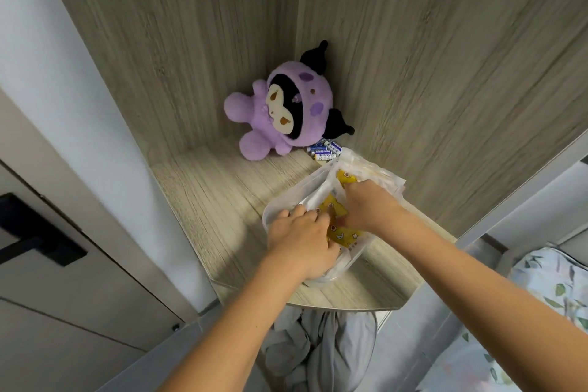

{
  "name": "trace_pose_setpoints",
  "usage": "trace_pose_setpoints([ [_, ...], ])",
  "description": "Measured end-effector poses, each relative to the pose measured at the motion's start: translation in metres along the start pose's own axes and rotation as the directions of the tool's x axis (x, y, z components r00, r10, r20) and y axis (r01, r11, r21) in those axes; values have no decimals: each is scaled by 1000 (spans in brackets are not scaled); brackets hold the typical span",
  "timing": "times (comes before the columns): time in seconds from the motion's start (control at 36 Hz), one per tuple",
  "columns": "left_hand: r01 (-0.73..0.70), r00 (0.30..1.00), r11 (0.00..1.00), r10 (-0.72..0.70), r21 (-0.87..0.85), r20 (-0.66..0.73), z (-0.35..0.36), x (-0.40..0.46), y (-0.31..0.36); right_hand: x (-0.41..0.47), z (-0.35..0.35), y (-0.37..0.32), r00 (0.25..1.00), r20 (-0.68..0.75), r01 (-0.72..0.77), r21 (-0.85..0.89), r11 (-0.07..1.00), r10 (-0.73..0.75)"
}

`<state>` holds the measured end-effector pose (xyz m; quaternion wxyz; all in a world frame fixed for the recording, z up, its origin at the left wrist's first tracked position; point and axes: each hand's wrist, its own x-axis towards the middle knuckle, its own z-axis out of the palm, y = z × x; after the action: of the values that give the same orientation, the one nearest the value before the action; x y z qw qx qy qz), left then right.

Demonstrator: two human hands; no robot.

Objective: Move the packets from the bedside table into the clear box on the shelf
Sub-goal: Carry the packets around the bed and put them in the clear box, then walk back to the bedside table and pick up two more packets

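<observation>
A clear plastic box stands on the wooden shelf, near its front right. Inside it lie yellow packets printed with small moons and stars, plus white packets sticking up at the far end. Both hands are down in the box. My left hand has its fingers curled over the yellow packets at the near end. My right hand grips the packets in the middle, fingertips hidden among them.
A purple plush toy leans in the shelf's back corner. Several blue-and-white batteries lie just behind the box. Grey clothes hang below the shelf. A floral pillow sits at the right.
</observation>
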<state>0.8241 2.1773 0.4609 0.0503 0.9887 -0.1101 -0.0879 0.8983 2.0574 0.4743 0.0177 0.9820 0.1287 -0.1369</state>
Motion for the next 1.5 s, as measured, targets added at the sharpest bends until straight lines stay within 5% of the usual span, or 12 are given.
trace_pose_setpoints([
  [0.14,3,1000,1000,-3,3,5,1,0,0,-4,11,2,970,-242,14,-13,1000,-17],
  [0.31,5,1000,999,-5,-36,-5,1,0,-1,-4,9,7,994,-68,86,21,996,-84],
  [0.61,31,999,998,-33,-51,-40,1,-1,0,19,1,24,998,-58,39,123,992,-32],
  [0.81,48,996,997,-51,-53,-72,2,-1,1,-4,4,23,958,-281,-12,143,990,52],
  [0.92,59,975,986,-90,-156,-205,1,-5,2,-35,0,42,874,-481,142,381,913,65],
  [1.0,-44,907,952,-88,-302,-413,4,-9,-1,-72,-4,58,804,-586,276,518,810,100],
  [1.11,-358,750,849,15,-387,-662,11,-20,-6,-113,9,75,898,-368,139,757,638,241],
  [1.19,-532,684,790,187,-306,-706,11,-38,1,-146,24,74,921,-245,-8,766,642,303],
  [1.36,-718,679,649,573,-252,-459,15,-71,31,-219,73,55,861,-58,-355,644,678,505],
  [1.5,-830,550,541,834,-137,-43,42,-89,48,-304,123,22,667,85,-644,566,515,740],
])
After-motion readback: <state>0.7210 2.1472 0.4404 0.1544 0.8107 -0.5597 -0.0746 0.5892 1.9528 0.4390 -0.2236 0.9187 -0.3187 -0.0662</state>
